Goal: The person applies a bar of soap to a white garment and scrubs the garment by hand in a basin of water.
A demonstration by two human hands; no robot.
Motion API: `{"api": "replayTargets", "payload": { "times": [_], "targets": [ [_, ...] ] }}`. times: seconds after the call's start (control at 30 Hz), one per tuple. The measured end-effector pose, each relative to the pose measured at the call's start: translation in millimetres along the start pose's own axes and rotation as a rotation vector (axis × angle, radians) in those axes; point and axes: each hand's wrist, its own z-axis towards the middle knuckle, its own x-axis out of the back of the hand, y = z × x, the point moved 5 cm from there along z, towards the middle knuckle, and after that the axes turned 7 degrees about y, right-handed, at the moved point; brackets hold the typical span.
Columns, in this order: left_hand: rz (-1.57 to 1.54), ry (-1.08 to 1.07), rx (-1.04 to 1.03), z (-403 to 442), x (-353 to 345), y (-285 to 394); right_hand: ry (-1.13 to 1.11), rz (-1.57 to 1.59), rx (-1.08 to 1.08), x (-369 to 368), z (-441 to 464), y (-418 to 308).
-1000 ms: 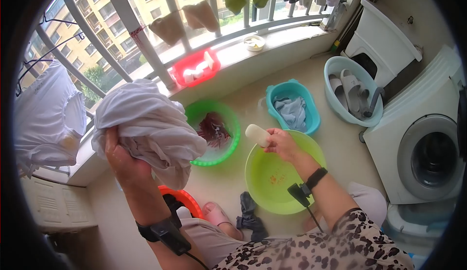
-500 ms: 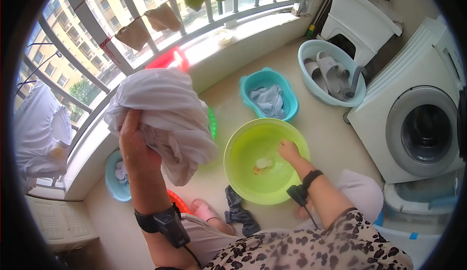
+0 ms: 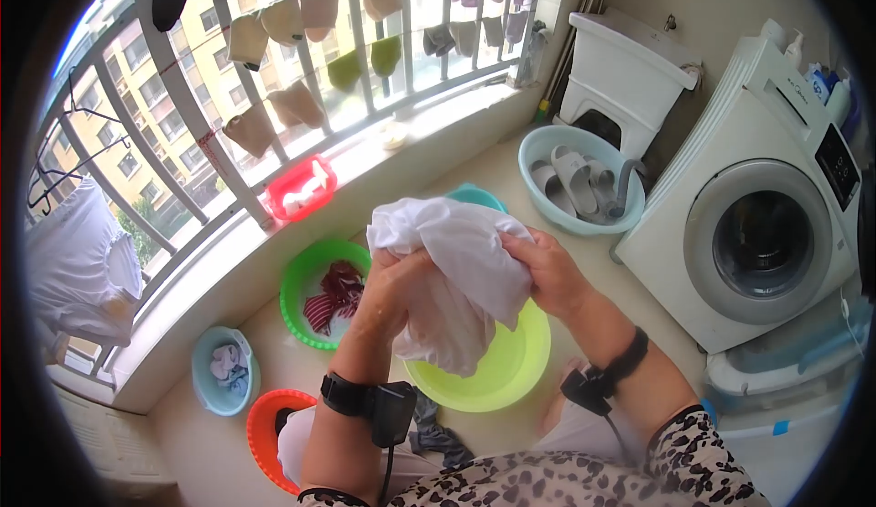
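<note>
Crumpled white fabric cloth [image 3: 456, 256], clutched in left hand [image 3: 392, 292], edge pinched by right hand [image 3: 555, 274].
Between both, neither nearer; long axis drooping bodyward, over round lime-green plastic basin [image 3: 522, 356].

I see the tub [image 3: 522, 354] on the floor [image 3: 205, 443] below the cloth [image 3: 456, 274]. Slippers [image 3: 575, 178] sit in a basin [image 3: 589, 228] farther off, with the washer [image 3: 762, 229] on their right and a sink [image 3: 620, 69] behind. Left, a box [image 3: 306, 211] sits on the window ledge [image 3: 452, 119]

Bunched white cloth [image 3: 456, 279] between both hands [image 3: 397, 292] [image 3: 552, 274], above a yellow-green basin [image 3: 479, 379].
</note>
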Motion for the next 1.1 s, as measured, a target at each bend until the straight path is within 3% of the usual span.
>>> {"api": "replayTargets", "payload": {
  "times": [0.13,0.23,0.43,0.6,0.73,0.87,0.9,1.0,1.03,1.1],
  "targets": [
    [-0.046,-0.018,0.085,1,3,-2,0.158,0.141,0.242,11,-5,-42],
    [0.043,0.06,0.008,13,19,-19,0.249,0.099,0.511,19,-17,-82],
    [0.078,0.132,0.075,26,42,-38,0.425,-0.11,0.723,37,-38,-136],
    [-0.046,0.117,0.139,35,53,-36,0.266,0.089,0.546,57,-25,-134],
    [-0.185,-0.104,0.301,19,9,-38,0.102,0.063,0.452,-5,-29,-108],
    [0.595,-0.144,-0.11,14,-22,-48,0.071,0.018,0.423,-48,-42,-86],
    [0.677,-0.104,-0.069,15,-17,-57,0.067,0.002,0.425,-52,-45,-85],
    [0.822,0.085,-0.194,46,45,-107,0.057,0.156,0.587,-32,-66,-128],
    [0.778,0.024,-0.177,36,35,-78,0.057,0.195,0.614,-24,-70,-138],
    [0.68,0.208,-0.107,32,43,-62,0.061,0.264,0.657,-7,-69,-149]
  ]
}}
